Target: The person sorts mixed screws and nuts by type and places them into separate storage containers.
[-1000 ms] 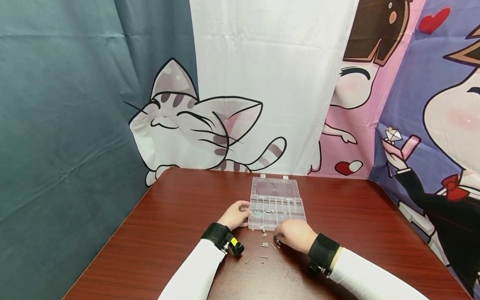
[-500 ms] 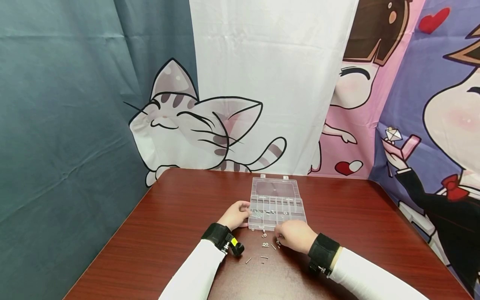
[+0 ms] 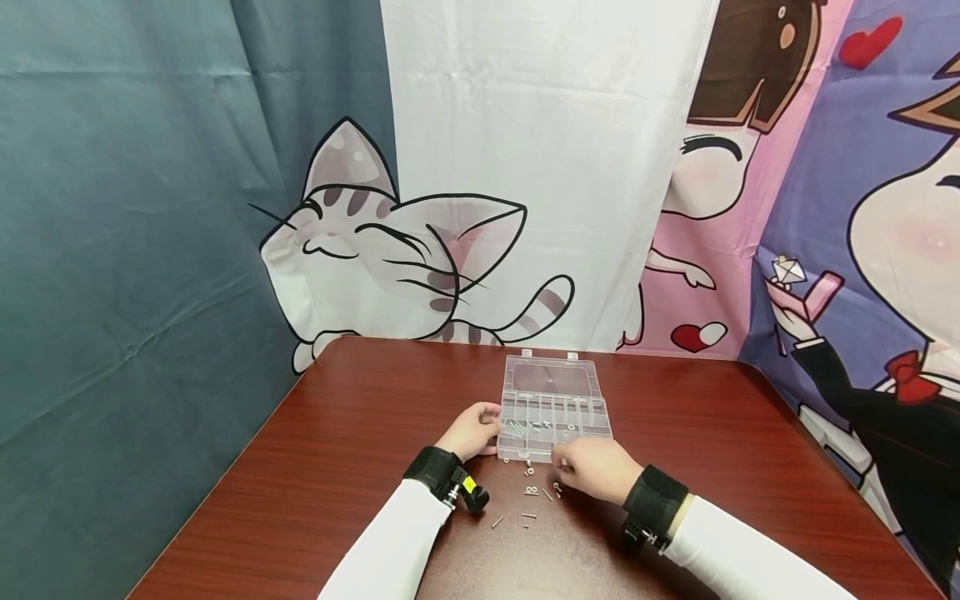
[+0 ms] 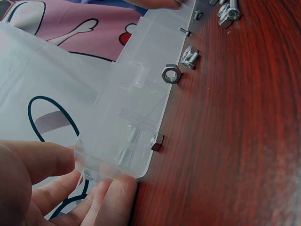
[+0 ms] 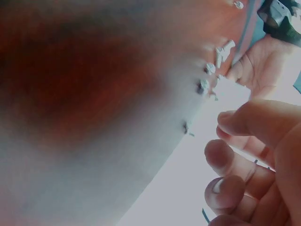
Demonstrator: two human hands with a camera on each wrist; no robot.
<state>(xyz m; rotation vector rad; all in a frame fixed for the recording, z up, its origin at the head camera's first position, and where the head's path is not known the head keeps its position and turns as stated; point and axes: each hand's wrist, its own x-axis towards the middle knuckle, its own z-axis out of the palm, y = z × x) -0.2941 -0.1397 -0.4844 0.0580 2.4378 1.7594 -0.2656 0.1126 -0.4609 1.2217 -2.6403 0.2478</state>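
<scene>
A clear plastic compartment box lies on the table with its lid swung back; bolts and small hardware sit in some compartments. My left hand grips its left side, thumb and fingers at the corner in the left wrist view. Close to that corner are a hex nut and another nut. My right hand is at the box's front right edge, fingers bent and thumb near the index finger. Whether a small part is pinched there, I cannot tell.
On the table before the box lie several loose bolts and nuts, among them a bolt, another bolt and a pair of nuts. A printed cloth hangs behind the table.
My right hand has lifted slightly from the loose hardware toward the box's front edge, uncovering more of the small parts below it. My left hand has stayed on the box.
</scene>
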